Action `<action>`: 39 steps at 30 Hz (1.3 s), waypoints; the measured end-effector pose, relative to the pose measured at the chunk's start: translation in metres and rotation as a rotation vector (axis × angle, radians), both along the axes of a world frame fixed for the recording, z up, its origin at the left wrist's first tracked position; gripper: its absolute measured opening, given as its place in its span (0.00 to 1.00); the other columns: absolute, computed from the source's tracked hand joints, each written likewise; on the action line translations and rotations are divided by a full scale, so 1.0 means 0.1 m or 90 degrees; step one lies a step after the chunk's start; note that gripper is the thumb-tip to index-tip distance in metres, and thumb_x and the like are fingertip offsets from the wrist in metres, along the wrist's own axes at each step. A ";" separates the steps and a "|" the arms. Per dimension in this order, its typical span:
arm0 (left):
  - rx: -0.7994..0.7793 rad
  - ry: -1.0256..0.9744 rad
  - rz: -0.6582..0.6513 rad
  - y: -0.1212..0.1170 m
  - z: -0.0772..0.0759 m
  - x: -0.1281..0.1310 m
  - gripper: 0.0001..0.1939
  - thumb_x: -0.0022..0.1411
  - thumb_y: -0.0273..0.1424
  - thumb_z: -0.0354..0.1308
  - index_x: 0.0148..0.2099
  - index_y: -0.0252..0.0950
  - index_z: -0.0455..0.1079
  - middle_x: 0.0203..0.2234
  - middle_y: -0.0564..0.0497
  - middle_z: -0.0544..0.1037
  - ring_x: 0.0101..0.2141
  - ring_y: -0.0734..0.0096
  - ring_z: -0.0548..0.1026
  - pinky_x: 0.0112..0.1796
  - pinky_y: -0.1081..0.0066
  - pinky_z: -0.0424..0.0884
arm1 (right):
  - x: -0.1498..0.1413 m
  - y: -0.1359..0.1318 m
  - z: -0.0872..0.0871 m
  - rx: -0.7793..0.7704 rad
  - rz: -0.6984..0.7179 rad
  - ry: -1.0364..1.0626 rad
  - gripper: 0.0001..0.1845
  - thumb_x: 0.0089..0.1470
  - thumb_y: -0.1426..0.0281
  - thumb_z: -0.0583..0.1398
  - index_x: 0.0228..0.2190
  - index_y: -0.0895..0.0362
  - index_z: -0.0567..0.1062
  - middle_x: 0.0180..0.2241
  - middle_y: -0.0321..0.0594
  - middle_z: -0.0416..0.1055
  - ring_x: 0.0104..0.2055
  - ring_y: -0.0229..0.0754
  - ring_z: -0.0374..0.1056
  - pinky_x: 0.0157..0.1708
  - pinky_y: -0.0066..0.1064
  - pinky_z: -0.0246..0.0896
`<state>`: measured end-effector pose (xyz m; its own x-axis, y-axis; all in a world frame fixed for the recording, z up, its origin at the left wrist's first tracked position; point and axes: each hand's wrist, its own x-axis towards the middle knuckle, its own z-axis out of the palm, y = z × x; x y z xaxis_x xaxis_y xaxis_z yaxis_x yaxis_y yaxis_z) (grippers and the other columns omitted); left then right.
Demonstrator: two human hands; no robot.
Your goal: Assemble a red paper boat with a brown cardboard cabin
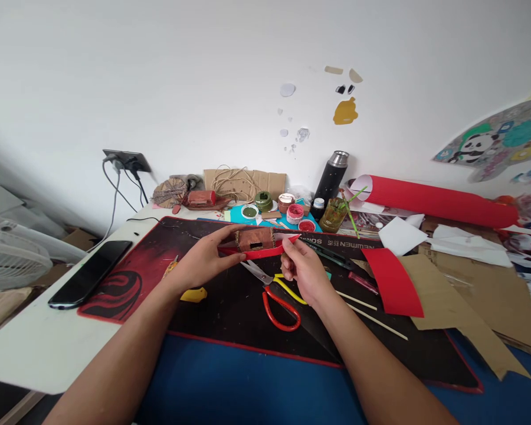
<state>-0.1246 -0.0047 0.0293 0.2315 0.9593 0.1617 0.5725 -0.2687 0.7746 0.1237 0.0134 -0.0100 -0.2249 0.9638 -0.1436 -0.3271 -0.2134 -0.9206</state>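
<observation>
Boat-shaped model (255,241), brown cabin, red sides: in both hands, at the blade end of the scissors (268,280). Grip: left hand (210,252) grasps the model's left part, thumb on near side; right hand (307,273) pinches its pointed right end. Scissors lie on dark mat (230,321). Right of scissors: 2 thin sticks (376,321), then red card (393,283). Well left of scissors: phone (91,274) on worktop (30,354).
</observation>
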 end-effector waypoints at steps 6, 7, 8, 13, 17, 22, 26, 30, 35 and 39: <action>0.016 0.037 0.065 0.05 0.04 -0.11 0.36 0.63 0.51 0.67 0.68 0.42 0.71 0.60 0.45 0.82 0.59 0.46 0.80 0.62 0.52 0.73 | 0.04 0.03 0.03 0.003 -0.034 0.015 0.32 0.46 0.41 0.75 0.38 0.54 0.78 0.20 0.27 0.65 0.17 0.33 0.58 0.18 0.26 0.47; 0.017 0.054 0.081 0.07 0.04 -0.14 0.35 0.63 0.50 0.67 0.67 0.41 0.71 0.60 0.45 0.83 0.58 0.46 0.80 0.62 0.53 0.73 | 0.05 0.04 0.05 0.002 -0.044 0.018 0.34 0.46 0.41 0.75 0.42 0.55 0.80 0.19 0.26 0.64 0.17 0.33 0.58 0.18 0.26 0.48; 0.019 0.075 0.093 0.09 0.03 -0.16 0.35 0.63 0.49 0.66 0.67 0.40 0.72 0.60 0.44 0.82 0.58 0.46 0.80 0.62 0.53 0.73 | 0.07 0.05 0.06 0.001 -0.051 0.021 0.36 0.47 0.41 0.75 0.45 0.55 0.81 0.19 0.26 0.64 0.17 0.33 0.58 0.18 0.25 0.47; 0.008 0.180 0.082 0.22 -0.01 -0.26 0.34 0.63 0.46 0.62 0.68 0.40 0.72 0.60 0.42 0.83 0.57 0.45 0.81 0.58 0.53 0.74 | 0.14 0.10 0.07 0.000 -0.061 0.034 0.37 0.47 0.40 0.74 0.46 0.55 0.82 0.19 0.26 0.64 0.16 0.32 0.58 0.17 0.25 0.42; 0.003 0.272 0.050 0.33 -0.02 -0.28 0.35 0.62 0.43 0.60 0.70 0.40 0.70 0.59 0.40 0.83 0.57 0.40 0.81 0.57 0.51 0.75 | 0.15 0.10 0.08 0.002 -0.055 0.043 0.38 0.45 0.40 0.75 0.46 0.55 0.82 0.19 0.26 0.64 0.16 0.33 0.58 0.16 0.25 0.42; 0.011 0.383 0.046 0.46 -0.05 -0.33 0.38 0.61 0.39 0.59 0.73 0.38 0.66 0.64 0.37 0.80 0.62 0.38 0.78 0.60 0.50 0.72 | 0.14 0.09 0.11 0.028 -0.064 0.028 0.36 0.46 0.39 0.74 0.43 0.55 0.83 0.19 0.26 0.64 0.16 0.33 0.58 0.17 0.26 0.49; 0.005 0.421 0.028 0.53 -0.08 -0.38 0.38 0.61 0.38 0.58 0.73 0.36 0.67 0.65 0.35 0.78 0.63 0.38 0.77 0.61 0.49 0.71 | 0.14 0.09 0.13 0.037 -0.065 0.011 0.35 0.48 0.39 0.74 0.43 0.55 0.83 0.18 0.27 0.64 0.16 0.34 0.58 0.17 0.27 0.50; -0.002 0.437 0.031 0.56 -0.13 -0.42 0.39 0.61 0.39 0.58 0.73 0.34 0.66 0.64 0.32 0.79 0.62 0.37 0.78 0.61 0.50 0.72 | 0.13 0.08 0.12 0.043 -0.060 -0.009 0.35 0.48 0.39 0.73 0.44 0.55 0.83 0.18 0.27 0.64 0.16 0.34 0.59 0.17 0.27 0.50; 0.005 0.414 0.045 0.58 -0.19 -0.43 0.41 0.62 0.40 0.60 0.75 0.37 0.64 0.65 0.34 0.78 0.64 0.37 0.77 0.62 0.48 0.70 | 0.10 0.06 0.09 0.062 -0.037 -0.048 0.33 0.50 0.41 0.72 0.42 0.56 0.82 0.18 0.27 0.65 0.16 0.34 0.58 0.17 0.27 0.51; 0.015 0.397 0.024 0.55 -0.18 -0.45 0.44 0.61 0.41 0.61 0.77 0.34 0.61 0.71 0.34 0.72 0.69 0.40 0.71 0.67 0.49 0.66 | 0.10 0.06 0.08 0.089 -0.030 -0.080 0.29 0.52 0.43 0.71 0.39 0.56 0.82 0.17 0.27 0.64 0.15 0.34 0.58 0.18 0.27 0.51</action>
